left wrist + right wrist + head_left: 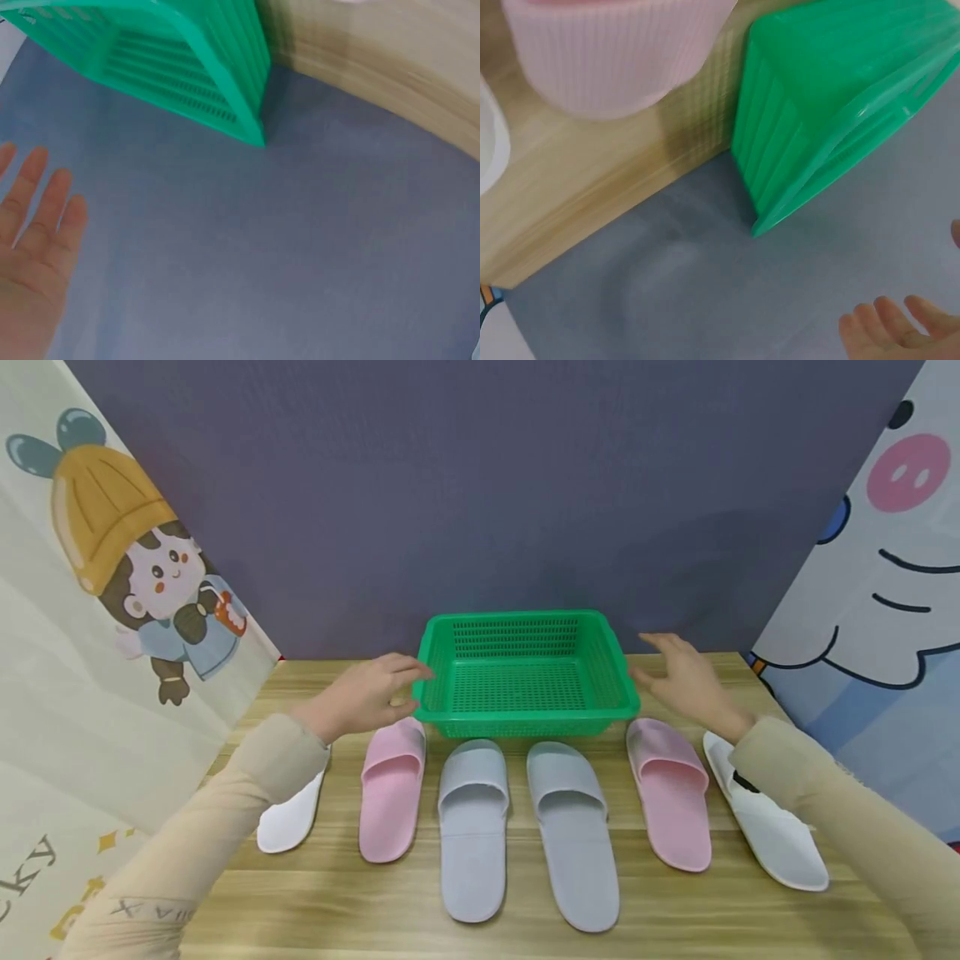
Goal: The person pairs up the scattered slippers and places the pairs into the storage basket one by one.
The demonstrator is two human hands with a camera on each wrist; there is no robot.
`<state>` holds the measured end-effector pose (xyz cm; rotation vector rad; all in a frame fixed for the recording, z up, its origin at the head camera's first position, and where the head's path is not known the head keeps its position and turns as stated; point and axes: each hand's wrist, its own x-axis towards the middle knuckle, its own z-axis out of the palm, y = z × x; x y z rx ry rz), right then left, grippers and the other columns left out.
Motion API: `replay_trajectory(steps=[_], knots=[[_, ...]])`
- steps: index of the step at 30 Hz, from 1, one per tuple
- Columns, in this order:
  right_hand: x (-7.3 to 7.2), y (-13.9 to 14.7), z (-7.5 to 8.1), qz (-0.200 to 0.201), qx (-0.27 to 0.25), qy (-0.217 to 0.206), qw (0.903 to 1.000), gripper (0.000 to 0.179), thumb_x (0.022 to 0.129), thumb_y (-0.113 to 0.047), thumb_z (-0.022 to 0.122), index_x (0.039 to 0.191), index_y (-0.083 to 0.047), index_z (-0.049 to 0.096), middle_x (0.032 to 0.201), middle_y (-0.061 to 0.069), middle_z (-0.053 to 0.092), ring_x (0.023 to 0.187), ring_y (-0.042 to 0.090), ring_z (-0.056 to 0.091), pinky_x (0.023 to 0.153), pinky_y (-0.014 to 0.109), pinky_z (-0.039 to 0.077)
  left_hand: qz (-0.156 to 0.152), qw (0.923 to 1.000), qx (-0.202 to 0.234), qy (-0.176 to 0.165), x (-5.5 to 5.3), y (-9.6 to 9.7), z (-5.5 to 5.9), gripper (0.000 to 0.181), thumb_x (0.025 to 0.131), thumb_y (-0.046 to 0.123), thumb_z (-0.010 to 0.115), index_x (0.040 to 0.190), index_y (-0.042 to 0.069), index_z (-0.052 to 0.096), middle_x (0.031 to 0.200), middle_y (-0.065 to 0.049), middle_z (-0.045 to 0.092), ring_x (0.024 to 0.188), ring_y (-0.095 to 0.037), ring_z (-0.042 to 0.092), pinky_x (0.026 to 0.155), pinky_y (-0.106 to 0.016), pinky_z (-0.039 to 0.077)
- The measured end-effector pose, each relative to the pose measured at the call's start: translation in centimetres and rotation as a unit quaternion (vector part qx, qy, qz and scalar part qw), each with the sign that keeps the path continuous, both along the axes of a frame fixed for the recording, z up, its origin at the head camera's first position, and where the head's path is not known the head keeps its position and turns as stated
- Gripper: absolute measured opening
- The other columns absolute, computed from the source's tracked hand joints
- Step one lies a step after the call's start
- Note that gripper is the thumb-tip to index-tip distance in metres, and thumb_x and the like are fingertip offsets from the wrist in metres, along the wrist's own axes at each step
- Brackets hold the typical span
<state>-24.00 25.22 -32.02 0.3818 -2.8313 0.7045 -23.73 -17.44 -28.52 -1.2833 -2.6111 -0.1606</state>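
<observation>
A green plastic basket (517, 717) with slotted walls stands at the back of the wooden table, with nothing inside it. My left hand (367, 692) is at its left end, fingers extended toward the rim; the left wrist view shows those fingers (51, 199) straight and apart from the basket (225, 75). At the other end my right hand (686, 681) hovers by the right rim, fingers loosely stretched and holding nothing. In the right wrist view the fingertips (889, 311) appear away from the basket wall (780, 135).
In front of the basket lie slippers in a row: a white slipper (292, 814), a pink one (390, 814), a grey one (472, 860), another grey (581, 868), another pink (678, 827) and another white (783, 839). A dark wall (487, 485) rises behind; printed curtains flank the table.
</observation>
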Motion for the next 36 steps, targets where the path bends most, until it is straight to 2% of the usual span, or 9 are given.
replay_trajectory(steps=[4, 8, 13, 18, 22, 26, 28, 33, 36], knots=[[1.2, -0.4, -0.6, 0.019, -0.049, 0.008, 0.9986, 0.056, 0.089, -0.026, 0.056, 0.135, 0.001, 0.04, 0.129, 0.027, 0.044, 0.114, 0.044, 0.044, 0.091, 0.06, 0.039, -0.059, 0.9978, 0.028, 0.014, 0.6, 0.5, -1.0, 0.032, 0.077, 0.011, 0.066, 0.109, 0.007, 0.063, 0.111, -0.005, 0.062, 0.106, -0.022, 0.058, 0.085, -0.038, 0.052], [2.6, -0.7, -1.4, 0.047, -0.094, -0.013, 0.9944, 0.054, 0.089, -0.026, 0.057, 0.134, 0.0, 0.042, 0.126, 0.022, 0.048, 0.111, 0.04, 0.049, 0.091, 0.055, 0.042, -0.125, 0.99, 0.049, 0.045, 1.4, 1.2, -2.5, 0.026, 0.076, 0.008, 0.068, 0.103, 0.008, 0.066, 0.105, -0.003, 0.064, 0.101, -0.019, 0.06, 0.084, -0.033, 0.052], [3.7, -1.4, -2.6, 0.088, -0.083, -0.021, 0.9925, 0.051, 0.087, -0.024, 0.06, 0.13, 0.0, 0.047, 0.124, 0.019, 0.051, 0.105, 0.037, 0.054, 0.087, 0.05, 0.047, -0.183, 0.9806, 0.034, 0.063, 2.3, 1.8, -4.5, 0.024, 0.075, 0.003, 0.067, 0.098, 0.009, 0.067, 0.101, -0.001, 0.065, 0.098, -0.016, 0.06, 0.084, -0.028, 0.052], [4.3, -2.2, -3.8, 0.164, -0.028, 0.001, 0.9861, 0.05, 0.082, -0.019, 0.067, 0.127, -0.004, 0.051, 0.121, 0.015, 0.056, 0.096, 0.028, 0.06, 0.078, 0.042, 0.052, -0.201, 0.9746, -0.021, 0.096, 2.7, 2.1, -6.3, 0.031, 0.075, 0.007, 0.068, 0.105, 0.009, 0.065, 0.108, 0.0, 0.064, 0.105, -0.017, 0.059, 0.089, -0.028, 0.049], [4.9, -2.8, -4.8, 0.225, 0.051, 0.008, 0.9729, 0.055, 0.081, -0.024, 0.068, 0.13, -0.008, 0.049, 0.126, 0.013, 0.053, 0.11, 0.031, 0.055, 0.087, 0.047, 0.049, -0.213, 0.9664, -0.087, 0.115, 2.9, 2.2, -7.7, 0.052, 0.07, 0.015, 0.072, 0.119, 0.009, 0.058, 0.124, -0.004, 0.058, 0.119, -0.022, 0.051, 0.1, -0.032, 0.043], [5.1, -3.7, -5.8, 0.251, 0.094, 0.009, 0.9635, 0.058, 0.079, -0.023, 0.07, 0.131, -0.009, 0.049, 0.13, 0.01, 0.052, 0.12, 0.03, 0.048, 0.094, 0.048, 0.044, -0.217, 0.9636, -0.127, 0.091, 3.0, 2.5, -8.8, 0.066, 0.066, 0.013, 0.074, 0.127, 0.011, 0.051, 0.134, -0.005, 0.05, 0.127, -0.022, 0.044, 0.106, -0.033, 0.037], [5.0, -4.1, -6.3, 0.258, 0.098, -0.014, 0.9611, 0.06, 0.079, -0.024, 0.07, 0.132, -0.007, 0.047, 0.132, 0.011, 0.05, 0.122, 0.031, 0.046, 0.096, 0.048, 0.043, -0.215, 0.9614, -0.155, 0.074, 2.9, 2.9, -9.4, 0.07, 0.067, 0.014, 0.075, 0.131, 0.011, 0.047, 0.139, -0.005, 0.045, 0.13, -0.022, 0.04, 0.108, -0.033, 0.034], [4.3, -5.0, -7.9, 0.267, 0.11, -0.091, 0.9529, 0.07, 0.078, -0.03, 0.07, 0.136, -0.003, 0.04, 0.139, 0.016, 0.042, 0.128, 0.034, 0.039, 0.101, 0.051, 0.037, -0.221, 0.9474, -0.228, 0.038, 2.2, 4.3, -10.7, 0.085, 0.07, 0.027, 0.076, 0.141, 0.009, 0.033, 0.148, -0.006, 0.031, 0.137, -0.02, 0.028, 0.114, -0.033, 0.024], [3.7, -5.5, -8.7, 0.281, 0.105, -0.103, 0.9483, 0.072, 0.077, -0.03, 0.071, 0.136, -0.001, 0.04, 0.139, 0.018, 0.042, 0.127, 0.036, 0.039, 0.102, 0.051, 0.036, -0.236, 0.9399, -0.244, 0.035, 1.7, 5.0, -11.1, 0.092, 0.068, 0.034, 0.077, 0.142, 0.007, 0.03, 0.149, -0.008, 0.03, 0.138, -0.019, 0.026, 0.114, -0.033, 0.023]])
